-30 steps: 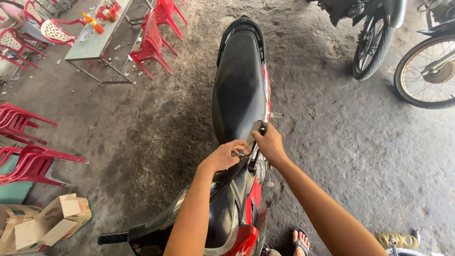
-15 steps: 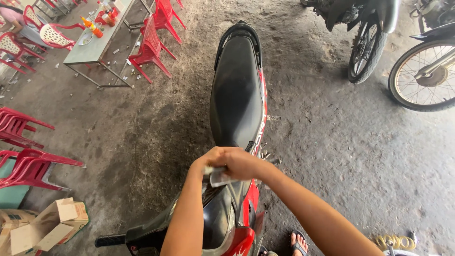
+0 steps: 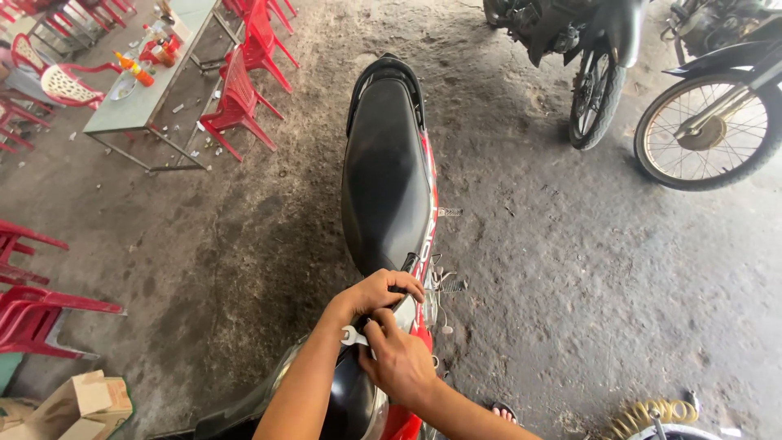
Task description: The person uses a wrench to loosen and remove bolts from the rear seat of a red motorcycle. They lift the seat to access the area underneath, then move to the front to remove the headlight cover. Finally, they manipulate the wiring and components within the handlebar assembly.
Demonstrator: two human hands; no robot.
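Both hands meet at the front end of the seat [image 3: 383,175] of a red motorbike [image 3: 423,244]. The left hand [image 3: 376,295] is curled over the seat's tip, fingers bent down onto it. The right hand [image 3: 401,363] is closed around a small silver wrench [image 3: 353,336], whose ring end shows just below the left wrist. The bike stands on a stained concrete floor [image 3: 570,269]. Two more motorbikes' wheels [image 3: 707,130] are parked ahead on the right. To the left stand a metal table [image 3: 138,106] with bottles, red plastic chairs [image 3: 236,102], and cardboard boxes [image 3: 77,403] near the bottom corner. A coiled yellow hose [image 3: 652,414] lies at lower right.
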